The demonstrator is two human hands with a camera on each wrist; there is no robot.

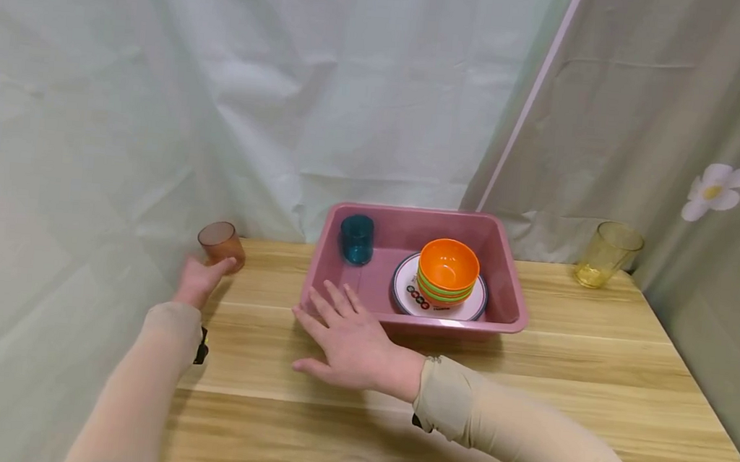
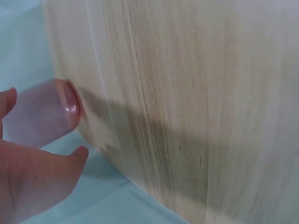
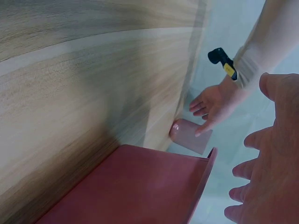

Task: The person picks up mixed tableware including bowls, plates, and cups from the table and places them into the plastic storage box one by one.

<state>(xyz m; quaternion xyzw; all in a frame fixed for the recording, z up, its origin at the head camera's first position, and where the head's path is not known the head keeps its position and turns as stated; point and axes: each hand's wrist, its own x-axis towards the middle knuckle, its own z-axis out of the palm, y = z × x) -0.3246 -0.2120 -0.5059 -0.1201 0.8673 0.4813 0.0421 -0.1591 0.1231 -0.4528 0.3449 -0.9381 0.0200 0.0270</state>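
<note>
A reddish-brown translucent cup [image 1: 219,241] stands upright at the table's back left. Beside it is my left hand [image 1: 201,279], thumb and fingers spread apart; the left wrist view shows the cup [image 2: 44,112] between a finger and the thumb, not gripped. My right hand [image 1: 355,342], fingers spread, hovers by the front left corner of a pink plastic basin [image 1: 511,293] and holds nothing. Inside the basin, a teal cup [image 1: 357,241] stands at the back left. Stacked orange and green bowls [image 1: 448,266] sit on plates [image 1: 404,292] toward its right.
A yellow translucent glass [image 1: 608,255] stands at the back right of the wooden table [image 1: 566,391]. Pale curtains [image 1: 354,99] hang behind the table and along both sides, close to the left arm. The basin's raised walls lie between the two cups.
</note>
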